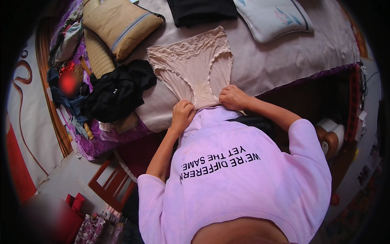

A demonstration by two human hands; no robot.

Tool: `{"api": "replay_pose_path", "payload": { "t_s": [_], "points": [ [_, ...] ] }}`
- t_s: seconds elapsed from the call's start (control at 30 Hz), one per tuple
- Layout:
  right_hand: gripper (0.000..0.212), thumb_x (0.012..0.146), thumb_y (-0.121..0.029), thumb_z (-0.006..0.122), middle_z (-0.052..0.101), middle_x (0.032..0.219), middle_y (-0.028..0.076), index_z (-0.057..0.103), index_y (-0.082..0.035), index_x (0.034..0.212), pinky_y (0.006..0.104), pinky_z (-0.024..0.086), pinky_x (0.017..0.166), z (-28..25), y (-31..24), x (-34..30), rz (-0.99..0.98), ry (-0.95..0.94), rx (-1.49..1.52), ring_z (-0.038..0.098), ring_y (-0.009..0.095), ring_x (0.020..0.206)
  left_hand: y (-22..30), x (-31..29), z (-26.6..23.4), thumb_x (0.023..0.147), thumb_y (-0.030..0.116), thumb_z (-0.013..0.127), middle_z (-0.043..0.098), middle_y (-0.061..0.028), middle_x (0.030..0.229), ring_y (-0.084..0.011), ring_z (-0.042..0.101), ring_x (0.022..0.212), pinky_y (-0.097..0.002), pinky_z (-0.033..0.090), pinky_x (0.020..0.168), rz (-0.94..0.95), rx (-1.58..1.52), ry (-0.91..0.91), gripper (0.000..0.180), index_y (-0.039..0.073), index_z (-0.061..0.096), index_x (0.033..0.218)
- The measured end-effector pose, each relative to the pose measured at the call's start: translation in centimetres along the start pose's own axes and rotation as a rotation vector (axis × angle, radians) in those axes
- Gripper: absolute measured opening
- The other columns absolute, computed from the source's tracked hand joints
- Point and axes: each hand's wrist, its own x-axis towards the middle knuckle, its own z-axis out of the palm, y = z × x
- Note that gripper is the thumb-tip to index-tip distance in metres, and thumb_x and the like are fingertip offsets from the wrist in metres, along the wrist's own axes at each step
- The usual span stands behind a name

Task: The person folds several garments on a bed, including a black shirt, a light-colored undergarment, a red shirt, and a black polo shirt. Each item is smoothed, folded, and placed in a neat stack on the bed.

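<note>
A pair of pale beige briefs [187, 61] in thin knit fabric with a gathered, lacy waistband lies flat on a bed spread with a smooth, greyish-pink cover [280, 61]. It sits by the bed's near edge, waistband away from the person and crotch end toward them. It looks very light, soft and limp, likely stretchy, and apt to wrinkle or slide rather than break. The narrow crotch end seems a good place to hold, one side per hand; the lacy band looks more delicate.

The left hand [183, 115] has its grip pinched on the left corner of that end; the right hand [233, 97] has its grip pinched on the right corner, fingers curled.

Beyond the waistband lies a folded black cloth [201, 12], between a tan pillow with a grey stripe [122, 26] and a white flower-printed pillow [274, 18]. A crumpled black garment [115, 91] lies toward the bed's near-left corner, where purple patterned fabric [93, 142] hangs over the edge. On the floor below stands a reddish-brown slatted wooden chair [111, 185].
</note>
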Motion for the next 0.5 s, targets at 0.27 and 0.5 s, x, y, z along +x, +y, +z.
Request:
{"api": "replay_pose_path", "payload": {
  "t_s": [0.27, 0.5],
  "points": [
    [0.010, 0.071, -0.013, 0.055, 0.057, 0.072, 0.014, 0.051, -0.006, 0.076, 0.0397, 0.043, 0.058, -3.6, 2.0, 3.2, 0.268, 0.038, 0.316, 0.055, 0.032, 0.068, 0.7, 3.1, -2.0, 0.073, 0.002, 0.056, 0.054, -0.0101, 0.083, -0.0219, 0.054, 0.076, -0.0308, 0.043, 0.066, -0.277, -0.411, 0.162, 0.012, 0.001, 0.054, 0.085],
    [0.015, 0.076, -0.013, 0.055, 0.059, 0.073, 0.013, 0.055, -0.004, 0.088, 0.0336, 0.045, 0.063, -8.0, 7.8, 11.8, 0.334, 0.308, 0.440, 0.059, 0.026, 0.069, -1.9, 11.8, -5.8, 0.076, 0.007, 0.055, 0.055, -0.0078, 0.060, -0.0199, 0.054, 0.055, -0.0296, 0.044, 0.055, -0.334, -0.312, 0.371, 0.013, -0.001, 0.055, 0.088]
  ]
}}
